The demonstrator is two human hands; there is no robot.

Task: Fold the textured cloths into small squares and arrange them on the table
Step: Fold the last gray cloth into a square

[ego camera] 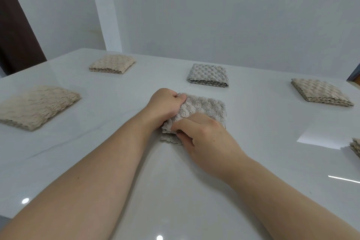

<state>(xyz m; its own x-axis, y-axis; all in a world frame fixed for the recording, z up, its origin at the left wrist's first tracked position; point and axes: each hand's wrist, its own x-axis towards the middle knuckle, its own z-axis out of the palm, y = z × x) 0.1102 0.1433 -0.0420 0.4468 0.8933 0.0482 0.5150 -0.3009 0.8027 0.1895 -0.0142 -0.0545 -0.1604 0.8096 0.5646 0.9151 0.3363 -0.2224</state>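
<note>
At the middle of the worktop [136, 171], your left hand [165, 105] and right hand [204, 134] are both clamped on the grey cloth [210, 107], bunching its left edge. Loosen either grip early and the thick layers could spring apart or skew, spoiling its match with the folded squares [208, 75] around it.

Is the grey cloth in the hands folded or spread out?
Folded, not spread: the grey cloth shows stacked layers at its near edge; the left hand and right hand grip its bunched left side.
</note>
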